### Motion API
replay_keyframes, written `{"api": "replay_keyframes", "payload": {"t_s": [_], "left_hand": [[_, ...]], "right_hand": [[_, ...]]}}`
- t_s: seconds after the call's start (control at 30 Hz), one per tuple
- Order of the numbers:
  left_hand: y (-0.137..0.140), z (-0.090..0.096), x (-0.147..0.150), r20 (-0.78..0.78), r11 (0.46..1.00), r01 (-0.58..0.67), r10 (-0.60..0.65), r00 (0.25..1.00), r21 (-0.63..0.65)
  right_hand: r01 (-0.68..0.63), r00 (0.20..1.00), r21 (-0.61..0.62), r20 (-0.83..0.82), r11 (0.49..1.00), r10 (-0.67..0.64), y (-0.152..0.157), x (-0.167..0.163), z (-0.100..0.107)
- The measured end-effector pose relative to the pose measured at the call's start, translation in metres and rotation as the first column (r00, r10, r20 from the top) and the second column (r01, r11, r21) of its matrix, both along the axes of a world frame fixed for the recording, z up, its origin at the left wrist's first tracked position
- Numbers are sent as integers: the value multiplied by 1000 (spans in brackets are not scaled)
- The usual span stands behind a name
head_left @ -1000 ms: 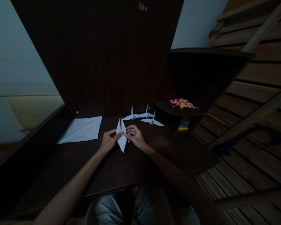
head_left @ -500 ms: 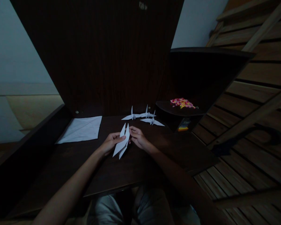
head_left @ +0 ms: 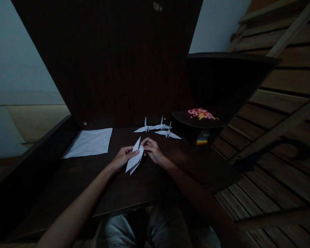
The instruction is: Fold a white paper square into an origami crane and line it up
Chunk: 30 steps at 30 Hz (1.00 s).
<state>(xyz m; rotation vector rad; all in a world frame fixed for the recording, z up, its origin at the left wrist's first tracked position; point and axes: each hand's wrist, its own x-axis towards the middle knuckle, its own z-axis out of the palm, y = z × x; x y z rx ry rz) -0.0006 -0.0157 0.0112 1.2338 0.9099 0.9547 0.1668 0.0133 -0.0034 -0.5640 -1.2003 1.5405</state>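
Observation:
A partly folded white origami paper (head_left: 134, 160), long and pointed with split ends, is held up over the dark desk. My left hand (head_left: 122, 157) grips its left side, the thumb lying flat across the front. At the upper right point of the paper, my right hand (head_left: 152, 150) pinches a tip with its fingers curled. The pinched tip is mostly hidden behind those fingers. Beyond my hands stand three finished white paper cranes (head_left: 147, 128), wings spread and necks upright, close together by the back panel.
A creased white sheet (head_left: 90, 142) lies at the left of the desk (head_left: 124, 193). On the right, a small corner shelf (head_left: 182, 119) bears a pile of pink and yellow pieces (head_left: 201, 113). Under it sits a small yellow-and-orange item (head_left: 202, 142). A raised side board (head_left: 41, 148) edges the left.
The right point of the folded paper has bent down under my right fingers and looks shorter. My right hand has shifted slightly up; the left keeps its grip.

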Motion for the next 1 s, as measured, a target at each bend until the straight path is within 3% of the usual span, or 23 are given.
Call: {"api": "replay_keyframes", "payload": {"t_s": [0.2, 0.43, 0.73, 1.0], "left_hand": [[6, -6, -1, -104, 990, -108, 117, 988, 88], [5, -4, -1, -162, 977, -150, 174, 971, 152], [4, -3, -1, -248, 969, -86, 144, 958, 232], [6, -5, -2, -263, 965, -81, 148, 953, 249]], "right_hand": [[88, 994, 11, 59, 996, -89, 1, -2, 1], [70, 993, -23, 97, 997, -67, -2, 0, 5], [264, 951, 29, 159, 964, -265, 2, -5, 3], [294, 927, 131, 201, 947, -316, 2, -3, 1]]}}
